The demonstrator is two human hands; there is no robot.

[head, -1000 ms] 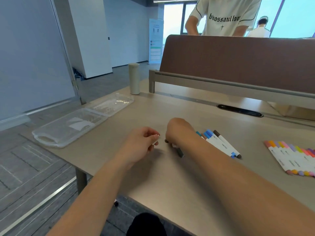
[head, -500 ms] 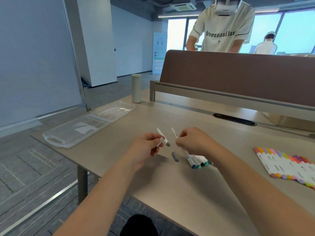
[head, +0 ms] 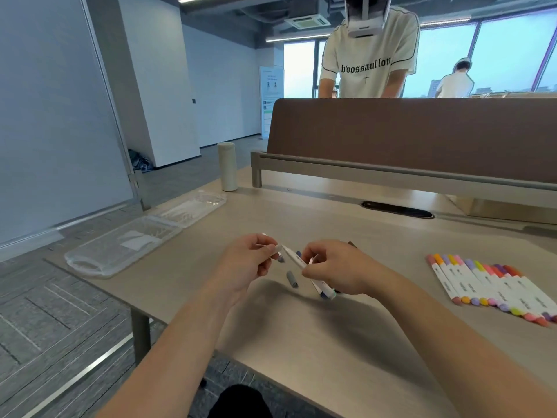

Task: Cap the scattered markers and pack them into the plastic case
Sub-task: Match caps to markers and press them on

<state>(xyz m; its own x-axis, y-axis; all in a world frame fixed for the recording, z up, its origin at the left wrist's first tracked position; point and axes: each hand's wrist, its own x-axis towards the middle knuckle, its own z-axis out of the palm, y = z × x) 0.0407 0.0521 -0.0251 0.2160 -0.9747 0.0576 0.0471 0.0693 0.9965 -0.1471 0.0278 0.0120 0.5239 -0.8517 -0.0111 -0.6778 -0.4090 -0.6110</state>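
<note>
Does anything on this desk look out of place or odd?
Only a loose grey cap, lying alone on the table between the left hand and right hand, off any marker. The coloured markers at right lie in a neat row.

White markers (head: 494, 285) with pastel caps (head: 452, 260), grey loose cap (head: 291, 279), clear case (head: 99, 260), beige table (head: 331, 333)
</note>
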